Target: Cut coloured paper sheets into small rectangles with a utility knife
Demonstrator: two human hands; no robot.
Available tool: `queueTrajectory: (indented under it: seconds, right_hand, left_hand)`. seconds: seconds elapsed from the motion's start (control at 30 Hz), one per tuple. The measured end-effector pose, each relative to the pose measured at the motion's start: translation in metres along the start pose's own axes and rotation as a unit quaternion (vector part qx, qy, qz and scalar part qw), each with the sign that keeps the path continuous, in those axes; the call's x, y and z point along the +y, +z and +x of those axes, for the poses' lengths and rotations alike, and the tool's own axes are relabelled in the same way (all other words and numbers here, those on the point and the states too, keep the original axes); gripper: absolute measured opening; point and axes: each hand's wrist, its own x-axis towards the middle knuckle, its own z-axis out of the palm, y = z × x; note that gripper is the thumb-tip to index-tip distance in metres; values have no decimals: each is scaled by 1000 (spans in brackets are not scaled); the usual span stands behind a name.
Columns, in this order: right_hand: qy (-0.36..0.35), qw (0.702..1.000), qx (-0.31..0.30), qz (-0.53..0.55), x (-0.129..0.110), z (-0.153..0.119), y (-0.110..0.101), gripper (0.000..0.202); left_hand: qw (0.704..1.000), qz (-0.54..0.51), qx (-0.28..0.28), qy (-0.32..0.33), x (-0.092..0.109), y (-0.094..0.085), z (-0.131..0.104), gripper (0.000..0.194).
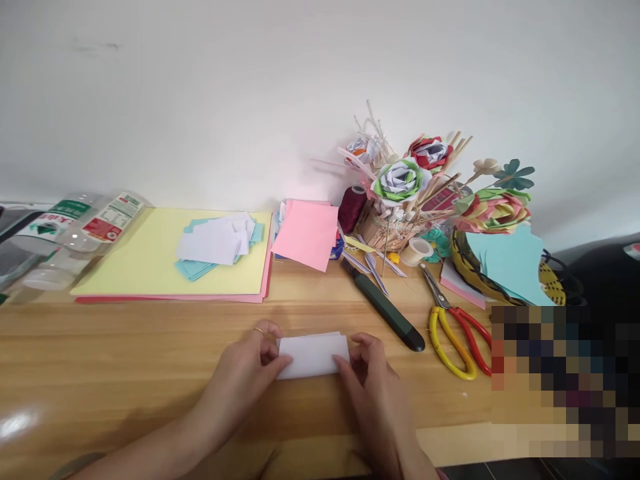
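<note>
A plain pale wall (225,100) rises behind a glossy, wood-grained bench (125,347). Farthest left of the hands lie clear plastic bottles (113,217), smooth and rounded; a knock from the left forearm could set them rolling. Beyond the left hand, flat yellow sheets (135,260) carry loose cyan slips (193,270) and white slips (215,240), light enough that a brushing sleeve or draught could scatter them.

The left hand (245,360) pinches one end of a narrow white paper rectangle (313,357), thumb on top and fingers curled behind. The paper sits between the hands, low over the bench. Its upper edges don't quite line up, so pressing it now might set a crooked crease; uneven pull could wrinkle the thin sheet. Ahead of it are pink sheets (306,233), matte and square-cornered.

The right hand (373,373) grips the other end likewise. Beyond it stand layered paper roses (401,180) and a wound maroon thread spool (353,208). Just past its fingers lies a slim green cutter (383,307); whether the blade is out I cannot tell, so a careless reach risks a nick. Further right are metal scissors (443,303) with looped yellow and red handles, then a woven yellow basket (554,288) bearing cyan sheets (513,260).
</note>
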Motion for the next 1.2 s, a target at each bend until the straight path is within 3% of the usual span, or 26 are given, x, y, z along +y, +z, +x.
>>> queueTrajectory:
  seconds: [0.17,0.43,0.57,0.8,1.03,1.2]
  right_hand:
    - [-38,993,24,-105,-8,4,0,33]
    - [-55,987,21,-147,-8,2,4,33]
    - [-10,985,40,-165,-8,-2,13,39]
    - [-1,986,51,-157,-7,-2,17,42]
    - [33,983,12,-180,-13,1,13,44]
    - [16,987,7,-157,-8,1,13,40]
  left_hand:
    - [999,27,9,28,0,1,-4,14]
    - [994,77,23,79,4,-1,-2,8]
    - [976,152,33,151,3,0,-2,16]
    - [932,194,101,289,-2,-2,-2,25]
    - [927,184,101,311,-5,-5,3,24]
    - [921,193,96,325,-10,-3,5,26]
